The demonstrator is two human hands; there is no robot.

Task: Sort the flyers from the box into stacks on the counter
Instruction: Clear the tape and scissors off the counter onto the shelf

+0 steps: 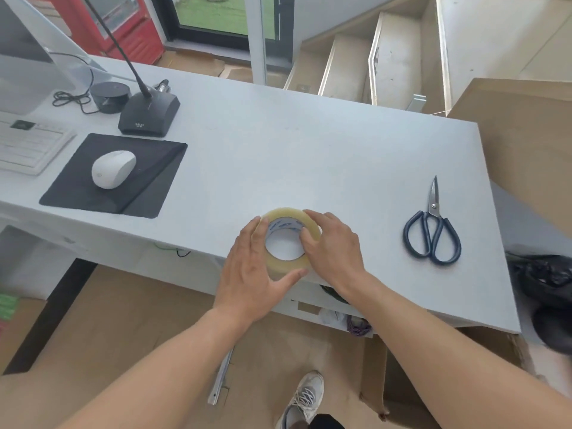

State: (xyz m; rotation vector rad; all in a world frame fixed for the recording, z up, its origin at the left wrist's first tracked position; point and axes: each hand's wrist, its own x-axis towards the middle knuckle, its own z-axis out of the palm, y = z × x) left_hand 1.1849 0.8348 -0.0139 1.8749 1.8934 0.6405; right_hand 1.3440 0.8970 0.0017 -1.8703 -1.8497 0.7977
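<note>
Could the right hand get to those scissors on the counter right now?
Probably yes, once it lets go. The right hand is holding the tape roll with the left hand; the scissors lie to its right, with only bare counter between.

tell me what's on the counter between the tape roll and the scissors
Nothing: in the head view the counter is bare between the tape roll, held by both hands, and the scissors.

We read no text with certainty. The microphone base (149, 114), far up-left of the left hand (253, 270), carries a small pale logo, illegible. Blue print on the tape roll (289, 239) core, between both hands, is blurred.
</note>
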